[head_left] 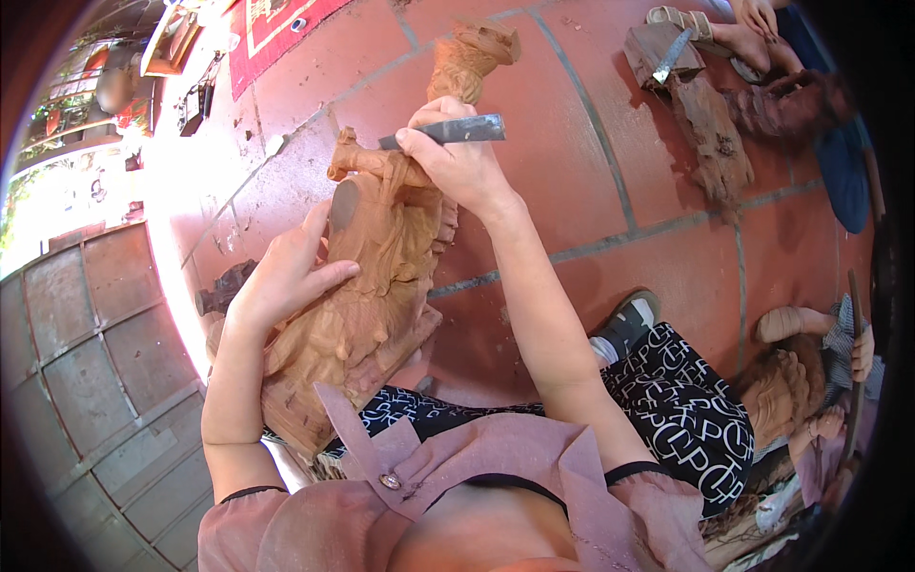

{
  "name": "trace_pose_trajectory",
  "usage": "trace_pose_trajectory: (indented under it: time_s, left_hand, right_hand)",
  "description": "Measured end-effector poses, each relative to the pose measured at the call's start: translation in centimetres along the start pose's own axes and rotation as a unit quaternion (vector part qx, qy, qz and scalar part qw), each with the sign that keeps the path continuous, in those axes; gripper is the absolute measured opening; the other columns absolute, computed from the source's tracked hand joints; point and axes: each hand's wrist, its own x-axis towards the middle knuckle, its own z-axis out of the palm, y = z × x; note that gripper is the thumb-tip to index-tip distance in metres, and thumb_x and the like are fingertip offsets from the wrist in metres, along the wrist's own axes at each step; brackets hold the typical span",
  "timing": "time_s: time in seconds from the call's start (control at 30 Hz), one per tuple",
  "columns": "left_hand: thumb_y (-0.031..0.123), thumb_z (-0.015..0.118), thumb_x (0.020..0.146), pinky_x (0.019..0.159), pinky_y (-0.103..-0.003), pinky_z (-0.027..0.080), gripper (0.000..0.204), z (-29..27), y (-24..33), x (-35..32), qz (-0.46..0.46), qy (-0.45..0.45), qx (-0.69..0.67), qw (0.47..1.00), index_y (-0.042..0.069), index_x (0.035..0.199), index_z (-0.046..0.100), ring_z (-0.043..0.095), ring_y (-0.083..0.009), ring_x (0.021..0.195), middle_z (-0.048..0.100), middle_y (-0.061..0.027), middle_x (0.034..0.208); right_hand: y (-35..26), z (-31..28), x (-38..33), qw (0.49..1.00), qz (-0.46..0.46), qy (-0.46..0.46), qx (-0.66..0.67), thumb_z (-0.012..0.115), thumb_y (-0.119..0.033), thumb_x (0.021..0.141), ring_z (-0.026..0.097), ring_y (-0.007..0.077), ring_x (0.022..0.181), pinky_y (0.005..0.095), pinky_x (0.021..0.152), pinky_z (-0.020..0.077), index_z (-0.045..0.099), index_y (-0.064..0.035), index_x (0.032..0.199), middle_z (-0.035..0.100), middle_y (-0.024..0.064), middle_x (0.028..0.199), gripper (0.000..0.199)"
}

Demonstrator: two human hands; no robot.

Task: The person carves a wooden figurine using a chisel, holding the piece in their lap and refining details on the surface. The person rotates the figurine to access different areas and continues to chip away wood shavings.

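A reddish-brown wood carving [381, 248] with flowing folds leans across my lap, its broad base near my left side. My left hand [295, 272] lies on its left flank, fingers stretched and thumb spread. Just beyond those fingertips is a grey oval patch [344, 202]; I cannot tell whether it is a separate piece. My right hand [453, 157] is closed around a dark grey, flat, blade-like tool [477, 129], held crosswise at the carving's upper part. The tool's narrow end points left, over a jutting wooden arm. Past this hand rises a carved wooden end piece [472, 62].
Red tiles [534, 219] cover the floor. Upper right, another person's hand [756, 17] and feet are near a wood block [664, 52] with a blade on it and a rough wood piece [710, 143]. Lower right, someone holds another carving [786, 381]. A metal panel [95, 315] stands left.
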Motion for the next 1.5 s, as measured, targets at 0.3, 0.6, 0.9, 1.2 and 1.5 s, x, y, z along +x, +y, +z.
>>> trace_pose_trajectory:
  time_s: [0.3,0.6,0.9,1.2,1.5]
  left_hand:
    - [0.030,0.071,0.076,0.068,-0.040,0.047,0.073,-0.1,0.6,0.2,-0.003,0.000,-0.007,1.000,0.000,0.131,0.034,0.060,-0.0328,0.072,0.058,-0.0196,0.080]
    - [0.029,0.072,0.076,0.068,-0.040,0.047,0.071,0.2,0.0,0.4,0.029,0.019,-0.016,0.999,-0.002,0.129,0.036,0.061,-0.0327,0.074,0.058,-0.0206,0.081]
    - [0.030,0.072,0.075,0.067,-0.038,0.047,0.070,0.4,-0.2,0.6,0.031,0.018,-0.025,0.999,-0.002,0.127,0.037,0.060,-0.0298,0.072,0.058,-0.0195,0.082]
    - [0.030,0.073,0.075,0.066,-0.038,0.047,0.071,0.3,-0.2,0.6,0.026,0.025,-0.018,0.999,-0.003,0.127,0.038,0.060,-0.0295,0.072,0.058,-0.0196,0.083]
    - [0.030,0.073,0.075,0.065,-0.037,0.048,0.074,0.0,-0.4,0.5,0.035,0.019,-0.031,0.999,-0.002,0.130,0.036,0.060,-0.0280,0.072,0.058,-0.0193,0.084]
  right_hand:
    - [0.7,1.0,0.3,0.991,0.062,0.049,0.104,0.065,-0.017,0.074,0.059,0.0209,0.081,0.0336,0.073,0.0481,0.061,0.0017,0.075,0.060,0.0119,0.086,0.019]
    - [-0.3,1.5,0.6,0.981,-0.100,0.117,-0.120,0.059,-0.017,0.075,0.062,0.0256,0.068,0.0359,0.063,0.0482,0.061,-0.0024,0.062,0.062,0.0116,0.069,0.019]
    - [-0.1,0.5,1.0,0.993,-0.045,0.106,-0.002,0.061,-0.019,0.071,0.057,0.0242,0.059,0.0321,0.062,0.0476,0.059,0.0022,0.061,0.059,0.0112,0.060,0.023]
    - [-0.3,-0.2,1.2,0.996,0.069,0.046,0.033,0.062,-0.017,0.078,0.059,0.0129,0.066,0.0280,0.060,0.0480,0.061,0.0021,0.075,0.062,0.0078,0.071,0.019]
    - [1.0,-4.4,1.2,0.994,0.045,0.098,-0.021,0.056,-0.022,0.080,0.054,0.0231,0.061,0.0380,0.060,0.0441,0.057,-0.0006,0.063,0.058,0.0126,0.062,0.028]
